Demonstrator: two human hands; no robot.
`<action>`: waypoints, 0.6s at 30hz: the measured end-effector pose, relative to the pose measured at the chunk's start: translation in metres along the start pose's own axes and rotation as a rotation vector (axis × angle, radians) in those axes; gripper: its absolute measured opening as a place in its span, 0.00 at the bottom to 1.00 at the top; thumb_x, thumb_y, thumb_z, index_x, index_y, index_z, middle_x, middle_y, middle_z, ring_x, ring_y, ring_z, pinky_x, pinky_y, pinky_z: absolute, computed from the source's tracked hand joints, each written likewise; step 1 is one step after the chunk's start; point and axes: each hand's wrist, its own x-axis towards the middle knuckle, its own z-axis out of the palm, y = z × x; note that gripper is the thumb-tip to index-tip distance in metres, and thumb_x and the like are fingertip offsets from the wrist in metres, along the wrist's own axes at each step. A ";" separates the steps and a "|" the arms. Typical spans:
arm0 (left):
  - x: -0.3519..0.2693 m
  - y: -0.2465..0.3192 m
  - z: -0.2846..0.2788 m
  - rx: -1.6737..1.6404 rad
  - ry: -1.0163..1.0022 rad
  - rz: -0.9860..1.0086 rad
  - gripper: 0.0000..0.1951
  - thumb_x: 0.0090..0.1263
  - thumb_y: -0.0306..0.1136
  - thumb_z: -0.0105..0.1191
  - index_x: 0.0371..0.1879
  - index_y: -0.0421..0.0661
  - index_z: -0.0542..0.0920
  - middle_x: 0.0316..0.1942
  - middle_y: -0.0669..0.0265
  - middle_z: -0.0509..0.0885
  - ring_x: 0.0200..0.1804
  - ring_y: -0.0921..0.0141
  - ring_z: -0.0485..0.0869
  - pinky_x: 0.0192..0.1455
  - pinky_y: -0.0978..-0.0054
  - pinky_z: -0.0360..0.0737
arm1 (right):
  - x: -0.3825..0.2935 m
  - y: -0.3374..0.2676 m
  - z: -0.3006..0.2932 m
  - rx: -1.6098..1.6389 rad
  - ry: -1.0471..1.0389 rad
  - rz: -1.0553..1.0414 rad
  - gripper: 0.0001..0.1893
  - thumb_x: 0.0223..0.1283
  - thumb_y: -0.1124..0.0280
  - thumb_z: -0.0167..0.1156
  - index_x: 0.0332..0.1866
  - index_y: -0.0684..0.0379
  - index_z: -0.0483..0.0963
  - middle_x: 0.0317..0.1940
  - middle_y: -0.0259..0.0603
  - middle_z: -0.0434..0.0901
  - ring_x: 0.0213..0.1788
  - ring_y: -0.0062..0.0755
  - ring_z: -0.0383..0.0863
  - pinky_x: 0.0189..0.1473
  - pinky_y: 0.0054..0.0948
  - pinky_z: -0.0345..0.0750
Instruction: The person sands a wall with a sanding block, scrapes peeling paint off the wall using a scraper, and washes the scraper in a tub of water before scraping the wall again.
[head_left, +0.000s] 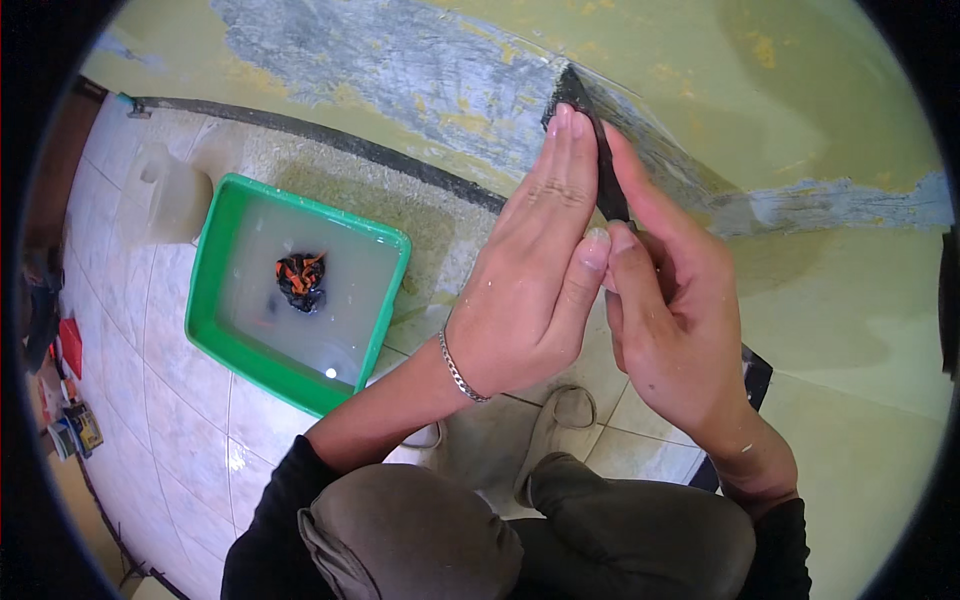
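Observation:
My right hand (667, 315) grips the lower end of a dark, flat scraper-like tool (609, 176), whose wide tip meets the scraped grey strip (420, 75) of the green painted wall (810, 97). The extended fingers of my left hand (525, 262) lie against the tool's wide end, with the thumb near the right thumb; that hand does not close round anything. Both hands look wet. Left of them on the floor stands a green plastic basin (300, 200) of cloudy water, with a black and orange bundle (301, 279) in it.
A translucent plastic jug (169, 199) stands behind the basin's left side on the tiled floor (187, 375). A dark baseboard edge (337, 142) runs along the wall. Several small items, including a red one (70, 347), lie at the far left. My knees and shoes are below my hands.

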 end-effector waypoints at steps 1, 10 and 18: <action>-0.003 -0.001 -0.001 0.005 0.000 -0.003 0.33 0.81 0.31 0.41 0.80 0.24 0.50 0.81 0.31 0.51 0.84 0.40 0.51 0.85 0.52 0.50 | -0.002 0.000 0.002 0.004 -0.003 -0.001 0.26 0.81 0.78 0.46 0.81 0.58 0.63 0.24 0.23 0.72 0.19 0.05 0.61 0.24 0.15 0.59; -0.005 0.000 -0.015 0.004 -0.034 -0.022 0.32 0.83 0.32 0.39 0.79 0.23 0.52 0.80 0.32 0.55 0.83 0.41 0.54 0.85 0.53 0.51 | 0.001 0.000 0.007 -0.023 -0.007 0.038 0.26 0.81 0.77 0.49 0.81 0.57 0.64 0.25 0.21 0.70 0.21 0.05 0.59 0.23 0.15 0.58; -0.005 -0.004 -0.020 -0.003 -0.027 -0.066 0.30 0.88 0.37 0.31 0.81 0.28 0.53 0.83 0.40 0.53 0.84 0.48 0.55 0.84 0.61 0.53 | 0.008 0.006 0.013 -0.081 0.011 -0.074 0.26 0.80 0.77 0.49 0.81 0.58 0.64 0.26 0.20 0.69 0.23 0.06 0.60 0.25 0.15 0.58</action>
